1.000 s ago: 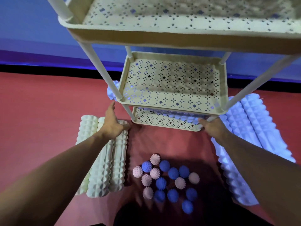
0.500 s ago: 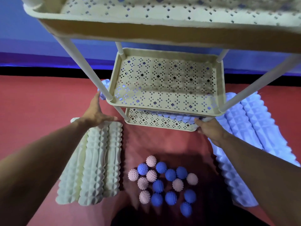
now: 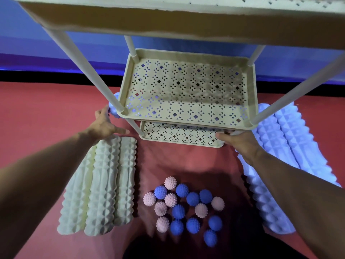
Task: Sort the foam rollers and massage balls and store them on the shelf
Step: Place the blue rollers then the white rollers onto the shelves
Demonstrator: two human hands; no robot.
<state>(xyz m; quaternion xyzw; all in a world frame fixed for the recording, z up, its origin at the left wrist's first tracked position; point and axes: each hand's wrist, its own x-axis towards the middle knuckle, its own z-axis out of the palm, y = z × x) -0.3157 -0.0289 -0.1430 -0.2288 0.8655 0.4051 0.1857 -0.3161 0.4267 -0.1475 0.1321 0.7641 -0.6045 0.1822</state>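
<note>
A cream three-tier perforated shelf stands ahead, its middle tier point(image 3: 186, 90) empty and its bottom tier point(image 3: 179, 136) low on the red floor. Three white ridged foam rollers point(image 3: 104, 184) lie side by side at the left. Several pale blue foam rollers point(image 3: 276, 146) lie at the right. One more blue roller end point(image 3: 114, 110) pokes out behind the left front post. Pink and blue spiky massage balls point(image 3: 183, 206) cluster on the floor between my arms. My left hand point(image 3: 104, 125) is spread, fingertips at that blue roller end. My right hand point(image 3: 237, 142) grips the bottom tier's right front corner.
The shelf's top tier point(image 3: 186, 25) hangs close overhead and hides the upper view. Slanting white posts point(image 3: 84, 71) cross in front of the left and right sides. A blue wall with a black baseboard runs behind the red floor point(image 3: 46, 118).
My left hand has lifted off the white rollers and moved up and left to the blue roller end beside the post. My right hand stays at the bottom tier's corner. The view has moved in under the top tier.
</note>
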